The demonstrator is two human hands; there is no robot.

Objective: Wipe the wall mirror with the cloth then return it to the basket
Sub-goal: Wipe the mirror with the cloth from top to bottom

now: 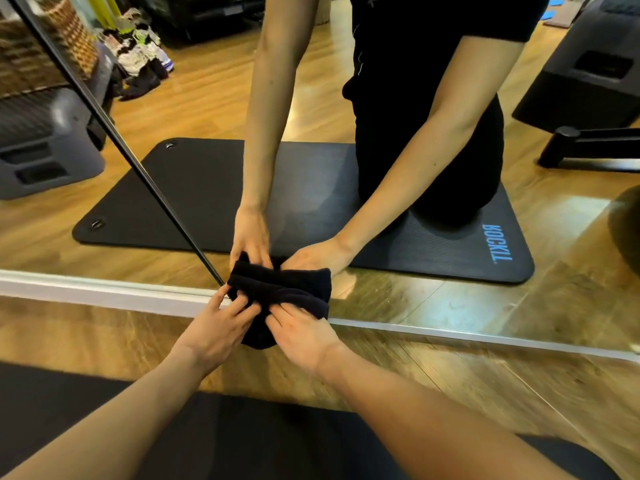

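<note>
1. While both hands press the dark cloth against the bottom edge of the wall mirror, the step in hand appears to be the wiping step, or a regathering of the cloth for it.
2. Left hand: fingers curled into the left side of the cloth, gripping it.
3. Right hand: fingers bent over the right side of the cloth, holding it against the glass.
4. Cloth location: bunched at the foot of the mirror, centre of the scene, touching the glass just above the pale frame strip.
5. Next move, as judged: spread the cloth flatter and sweep it across the glass with steady pressure; the grip must hold so the folds do not slip.
6. The return step is not yet done. A woven basket shows only as a reflection at far left; whether it is the target cannot be told.
7. Count: one cloth, one mirror, two hands, one dark floor mat under the person, one woven basket reflected.
</note>
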